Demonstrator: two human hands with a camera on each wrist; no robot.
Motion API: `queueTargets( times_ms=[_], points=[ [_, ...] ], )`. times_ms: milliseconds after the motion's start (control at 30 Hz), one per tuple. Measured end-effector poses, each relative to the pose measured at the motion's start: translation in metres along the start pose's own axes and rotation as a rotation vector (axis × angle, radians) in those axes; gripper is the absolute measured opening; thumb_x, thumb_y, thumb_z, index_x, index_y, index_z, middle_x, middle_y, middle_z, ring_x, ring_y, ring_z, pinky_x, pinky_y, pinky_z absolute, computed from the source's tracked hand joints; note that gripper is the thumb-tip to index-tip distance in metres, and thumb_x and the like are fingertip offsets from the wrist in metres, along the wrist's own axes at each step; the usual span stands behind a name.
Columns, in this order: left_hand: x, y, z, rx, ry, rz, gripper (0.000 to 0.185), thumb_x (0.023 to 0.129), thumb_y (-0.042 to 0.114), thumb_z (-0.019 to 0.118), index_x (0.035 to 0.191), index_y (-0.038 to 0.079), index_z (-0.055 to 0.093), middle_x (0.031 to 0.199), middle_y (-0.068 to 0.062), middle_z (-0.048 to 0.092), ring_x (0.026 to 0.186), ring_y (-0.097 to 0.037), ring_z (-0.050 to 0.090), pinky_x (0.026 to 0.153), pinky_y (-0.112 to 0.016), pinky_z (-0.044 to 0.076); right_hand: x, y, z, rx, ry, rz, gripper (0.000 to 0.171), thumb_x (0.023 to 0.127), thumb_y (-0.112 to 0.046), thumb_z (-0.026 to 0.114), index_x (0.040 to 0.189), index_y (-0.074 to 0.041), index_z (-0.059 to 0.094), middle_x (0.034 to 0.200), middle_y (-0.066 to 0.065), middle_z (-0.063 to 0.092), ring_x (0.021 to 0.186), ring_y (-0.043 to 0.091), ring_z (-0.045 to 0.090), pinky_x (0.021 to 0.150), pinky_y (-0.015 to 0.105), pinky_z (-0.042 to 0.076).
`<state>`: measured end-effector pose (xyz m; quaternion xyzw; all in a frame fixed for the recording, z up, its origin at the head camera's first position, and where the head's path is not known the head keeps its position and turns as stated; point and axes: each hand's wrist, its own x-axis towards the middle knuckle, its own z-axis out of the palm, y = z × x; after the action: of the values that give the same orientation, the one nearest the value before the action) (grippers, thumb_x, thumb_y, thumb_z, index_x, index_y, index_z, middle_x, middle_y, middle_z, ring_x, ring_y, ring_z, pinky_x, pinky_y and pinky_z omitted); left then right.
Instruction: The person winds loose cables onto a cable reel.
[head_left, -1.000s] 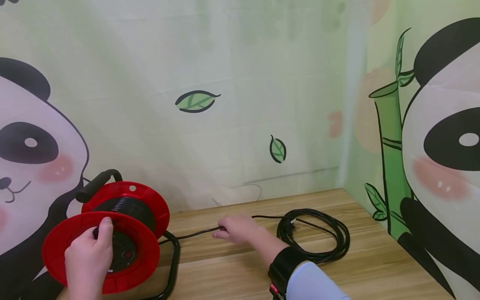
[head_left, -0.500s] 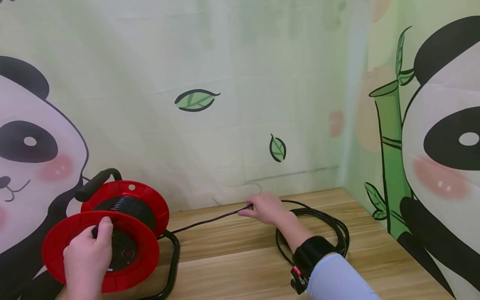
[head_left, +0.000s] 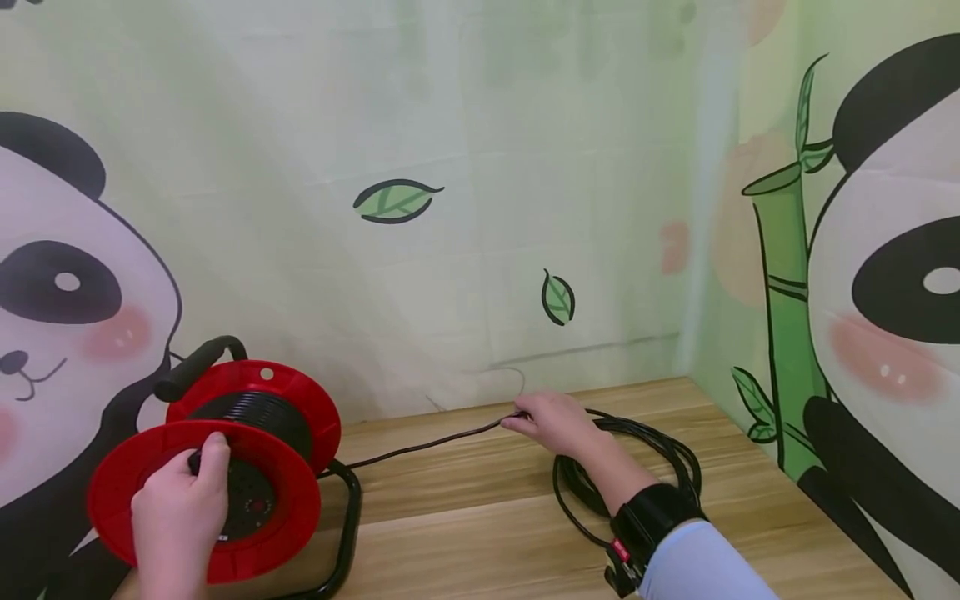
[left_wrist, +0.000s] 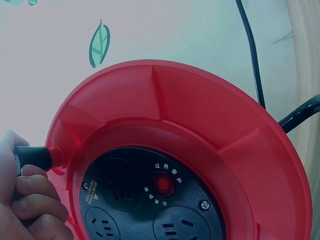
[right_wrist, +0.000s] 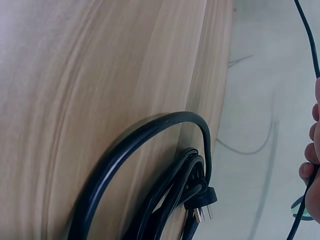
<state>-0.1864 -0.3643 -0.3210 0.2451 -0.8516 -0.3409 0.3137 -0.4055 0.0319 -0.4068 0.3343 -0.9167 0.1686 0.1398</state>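
Nearest, at the left edge of the wooden counter, the left hand curls its fingers round the small black knob on the near red flange of the reel, which stands upright in a black tube frame with its axle running near to far; the flange face carries black sockets and a red button. A black grip tops the reel at the far side. From the reel the black cable runs rightward and slightly away, low over the counter, to the right hand, which pinches it between fingertips and thumb. Just right of that hand, loose cable coils lie flat, the plug resting among them. Behind hangs a panda-print backdrop.
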Motion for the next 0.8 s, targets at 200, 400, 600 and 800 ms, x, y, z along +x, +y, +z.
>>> queueTargets(
  times_ms=[200,400,600,800],
  points=[
    [-0.001,0.001,-0.001,-0.015,-0.057,0.002,0.06,0.104,0.053,0.038,0.069,0.006,0.054,0.061,-0.009,0.057,0.062,-0.027,0.052,0.057,-0.033,0.042,-0.004,-0.004,-0.004,-0.019,-0.015,-0.009,0.039,0.101,-0.046,0.061,0.074,-0.021,0.05,0.064,-0.008,0.04,0.056,0.008,0.039,0.054,0.028,0.031],
    [-0.003,0.003,0.001,0.01,-0.146,0.051,0.056,0.104,0.049,0.039,0.07,0.008,0.056,0.062,-0.007,0.059,0.064,-0.026,0.053,0.058,-0.033,0.043,-0.006,-0.012,-0.002,-0.034,-0.036,-0.063,0.037,0.102,-0.044,0.059,0.074,-0.021,0.05,0.063,-0.009,0.04,0.057,0.008,0.039,0.055,0.028,0.033],
    [-0.007,0.003,0.005,0.062,-0.346,0.087,0.054,0.104,0.048,0.043,0.07,0.009,0.057,0.059,-0.007,0.054,0.059,-0.024,0.05,0.058,-0.034,0.041,-0.005,-0.029,0.002,-0.014,-0.085,-0.105,0.034,0.104,-0.04,0.057,0.075,-0.022,0.052,0.063,-0.011,0.043,0.057,0.006,0.041,0.056,0.028,0.037],
    [-0.004,0.005,0.013,0.124,-0.562,0.088,0.047,0.1,0.04,0.051,0.067,0.008,0.058,0.06,-0.006,0.058,0.062,-0.022,0.053,0.06,-0.035,0.043,0.008,-0.059,0.003,-0.043,-0.11,-0.13,0.032,0.106,-0.038,0.055,0.078,-0.023,0.053,0.064,-0.01,0.047,0.058,0.008,0.045,0.055,0.03,0.038]
  ],
)
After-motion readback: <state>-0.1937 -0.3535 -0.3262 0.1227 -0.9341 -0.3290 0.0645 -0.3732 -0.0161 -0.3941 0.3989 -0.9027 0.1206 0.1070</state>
